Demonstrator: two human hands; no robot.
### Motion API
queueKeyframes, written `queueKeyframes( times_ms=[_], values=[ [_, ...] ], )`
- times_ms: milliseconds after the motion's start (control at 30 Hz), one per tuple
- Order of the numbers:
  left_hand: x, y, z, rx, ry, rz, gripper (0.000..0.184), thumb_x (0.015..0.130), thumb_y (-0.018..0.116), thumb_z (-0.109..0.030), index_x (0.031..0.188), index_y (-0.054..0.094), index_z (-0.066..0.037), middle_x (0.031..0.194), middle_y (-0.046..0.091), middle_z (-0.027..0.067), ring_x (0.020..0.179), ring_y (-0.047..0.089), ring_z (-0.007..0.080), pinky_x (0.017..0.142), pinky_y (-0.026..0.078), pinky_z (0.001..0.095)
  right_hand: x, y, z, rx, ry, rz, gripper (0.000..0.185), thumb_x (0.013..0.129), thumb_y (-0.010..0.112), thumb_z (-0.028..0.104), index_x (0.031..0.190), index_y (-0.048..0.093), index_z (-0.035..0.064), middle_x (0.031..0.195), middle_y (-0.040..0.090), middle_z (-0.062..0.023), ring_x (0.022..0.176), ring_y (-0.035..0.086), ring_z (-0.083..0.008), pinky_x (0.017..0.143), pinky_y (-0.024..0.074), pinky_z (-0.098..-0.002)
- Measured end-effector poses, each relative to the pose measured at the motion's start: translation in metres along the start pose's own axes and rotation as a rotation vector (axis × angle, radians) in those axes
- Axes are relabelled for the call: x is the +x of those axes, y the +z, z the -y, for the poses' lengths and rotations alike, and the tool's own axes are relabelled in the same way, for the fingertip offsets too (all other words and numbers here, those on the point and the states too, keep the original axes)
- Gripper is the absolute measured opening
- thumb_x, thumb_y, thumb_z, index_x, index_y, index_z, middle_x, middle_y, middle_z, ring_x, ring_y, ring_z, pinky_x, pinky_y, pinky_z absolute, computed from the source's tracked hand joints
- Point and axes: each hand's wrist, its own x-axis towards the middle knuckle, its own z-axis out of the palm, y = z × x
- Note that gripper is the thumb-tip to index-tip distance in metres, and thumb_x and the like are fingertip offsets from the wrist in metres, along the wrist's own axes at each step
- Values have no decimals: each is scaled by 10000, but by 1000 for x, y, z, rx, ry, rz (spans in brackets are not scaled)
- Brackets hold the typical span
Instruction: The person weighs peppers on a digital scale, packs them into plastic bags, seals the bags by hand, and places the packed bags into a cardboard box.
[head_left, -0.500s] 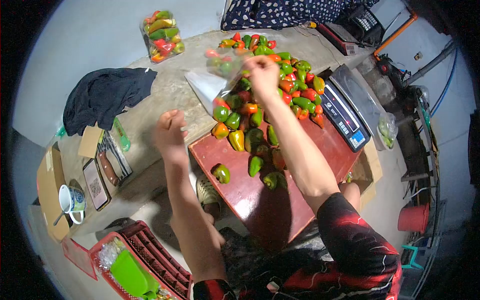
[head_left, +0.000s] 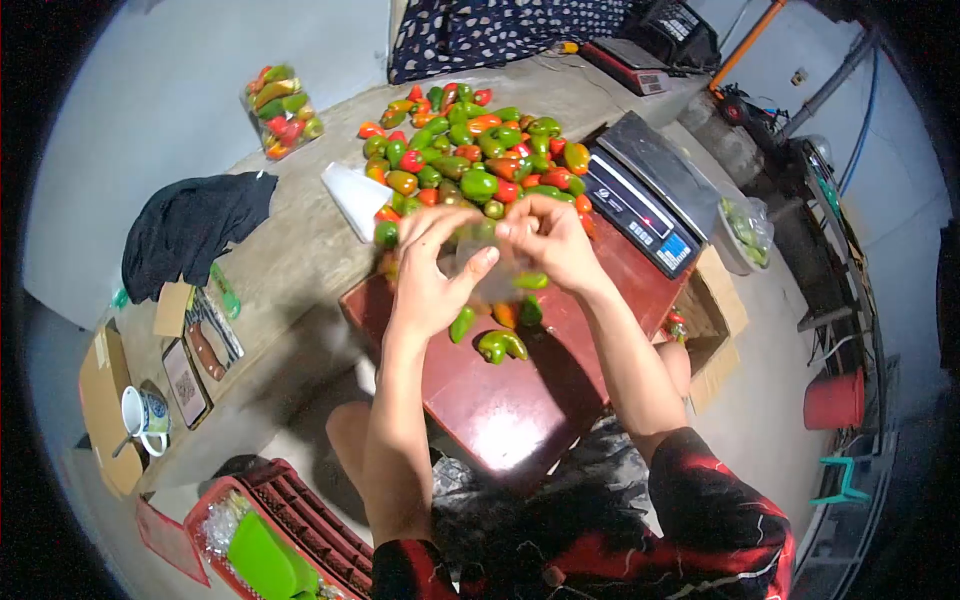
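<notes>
A thin, see-through plastic bag (head_left: 492,282) hangs blurred between my two hands over the red table (head_left: 470,385). My right hand (head_left: 552,245) pinches its upper part between thumb and fingers. Close by on the other side, my left hand (head_left: 430,265) curves with its thumb and fingers apart; no firm grip on the bag shows. Beyond both hands spreads a heap of green, red and orange peppers (head_left: 478,186). A curled green pepper (head_left: 500,347) lies nearer me on the table. The white stack of sheets or bags (head_left: 355,200) rests left of the heap.
A digital scale (head_left: 640,205) stands right of the peppers. Against the wall leans a filled clear bag of peppers (head_left: 283,112). Dark cloth (head_left: 190,230), a phone (head_left: 185,385) and a mug (head_left: 146,418) lie left. A red crate (head_left: 300,510) stands at lower left.
My right hand has come back from the white stack toward me with the plastic bag. My left hand has moved right to meet it. The view has shifted somewhat.
</notes>
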Motion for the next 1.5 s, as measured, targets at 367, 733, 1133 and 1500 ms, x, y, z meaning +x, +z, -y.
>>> queueKeyframes(
  times_ms=[367, 733, 1133, 1500],
  values=[
    [-25, 53, -52, -599, -422, 218, 113, 954, 595, -88, 941, 642, 13, 708, 586, -13, 640, 522, 51, 571, 420, 229, -118, -106, -30, -464, 39, 202, 143, 790, 696, 69, 908, 694, -12, 682, 598, 10, 671, 561, -72, 662, 483, -248],
    [-50, 39, -16, -828, -670, 46, 167, 993, 590, -205, 959, 613, -44, 647, 515, -67, 480, 358, 0, 404, 244, 180, -175, -160, -62, -51, 109, -403, 127, 885, 675, 105, 957, 682, 1, 897, 647, -66, 788, 647, -163, 726, 520, -303],
    [-74, 22, 19, -885, -792, -89, 177, 1019, 538, -232, 884, 510, -121, 556, 375, -81, 404, 294, 33, 371, 221, 225, -179, -104, -102, 410, 73, -490, 127, 936, 640, 71, 988, 659, -44, 771, 646, -49, 639, 573, -109, 587, 476, -257],
    [-78, 12, 21, -879, -705, -14, 213, 1025, 515, -193, 836, 503, -95, 551, 364, -79, 417, 290, 31, 393, 230, 221, -191, -85, -86, -101, 116, -448, 403, 979, 603, 267, 645, 550, 49, 572, 474, 49, 550, 403, -51, 498, 329, -279]
  ],
)
